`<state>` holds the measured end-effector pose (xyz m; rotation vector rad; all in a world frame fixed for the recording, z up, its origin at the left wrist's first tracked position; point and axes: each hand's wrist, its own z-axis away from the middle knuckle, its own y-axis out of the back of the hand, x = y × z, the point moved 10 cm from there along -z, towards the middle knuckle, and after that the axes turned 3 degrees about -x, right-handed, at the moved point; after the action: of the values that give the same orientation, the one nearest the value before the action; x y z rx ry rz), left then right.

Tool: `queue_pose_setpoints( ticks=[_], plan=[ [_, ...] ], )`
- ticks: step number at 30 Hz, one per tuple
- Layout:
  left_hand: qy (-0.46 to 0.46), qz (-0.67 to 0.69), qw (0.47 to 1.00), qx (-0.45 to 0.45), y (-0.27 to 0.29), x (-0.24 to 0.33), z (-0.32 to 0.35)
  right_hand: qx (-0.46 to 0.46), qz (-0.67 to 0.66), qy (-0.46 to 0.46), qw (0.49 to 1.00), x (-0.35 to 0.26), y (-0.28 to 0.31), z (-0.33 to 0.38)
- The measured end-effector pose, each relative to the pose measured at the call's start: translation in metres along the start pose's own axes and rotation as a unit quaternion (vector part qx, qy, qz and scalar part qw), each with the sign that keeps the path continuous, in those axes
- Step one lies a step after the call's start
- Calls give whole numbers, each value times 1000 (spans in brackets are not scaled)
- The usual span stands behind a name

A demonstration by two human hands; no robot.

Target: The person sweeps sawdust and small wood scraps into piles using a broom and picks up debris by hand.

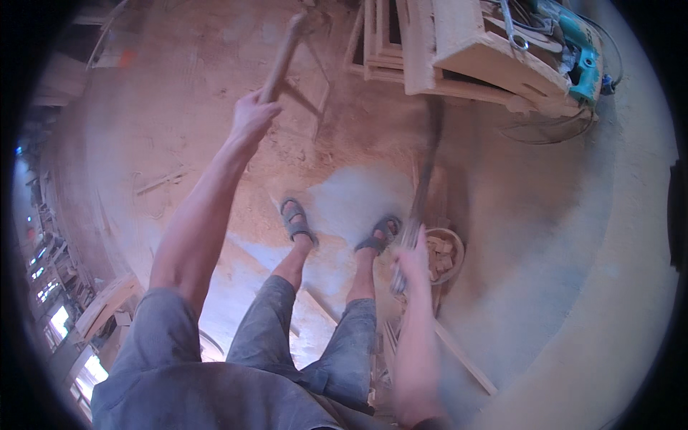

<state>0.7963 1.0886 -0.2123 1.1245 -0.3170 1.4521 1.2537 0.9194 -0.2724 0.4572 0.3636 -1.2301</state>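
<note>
A pale, rod-like piece of wood (284,57) rises from my left hand (253,118), which is closed around its lower end at the upper left. My right hand (412,261) is closed on a long narrow thing (423,186), greyish near the grip and dark toward its far end. Motion smears this thing, so its kind does not show. Just right of my right hand stands a round bucket (461,256) holding several small wood offcuts (438,254). My arms are spread apart above my sandalled feet.
Wooden frames (383,50) are stacked at the top right beside a dusty wooden box-like piece (494,54). On it are a wrench (514,36) and a teal power tool (584,61) with a cable. Wood strips (466,358) lie near my legs; sawdust covers the floor (193,122).
</note>
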Motion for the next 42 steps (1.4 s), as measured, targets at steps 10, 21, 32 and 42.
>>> queue_pose_setpoints(
  ticks=[10,21,32,42],
  plan=[
    [88,146,974,149,203,-122,156,-139,339,-45,929,43,-196,34],
    [210,112,942,236,285,-210,278,2,201,-4,980,44,-37,63],
    [207,151,935,244,295,-215,323,-130,190,-55,972,21,-109,140],
    [170,185,948,197,243,-179,296,-48,509,41,858,4,-109,-54]
  ],
)
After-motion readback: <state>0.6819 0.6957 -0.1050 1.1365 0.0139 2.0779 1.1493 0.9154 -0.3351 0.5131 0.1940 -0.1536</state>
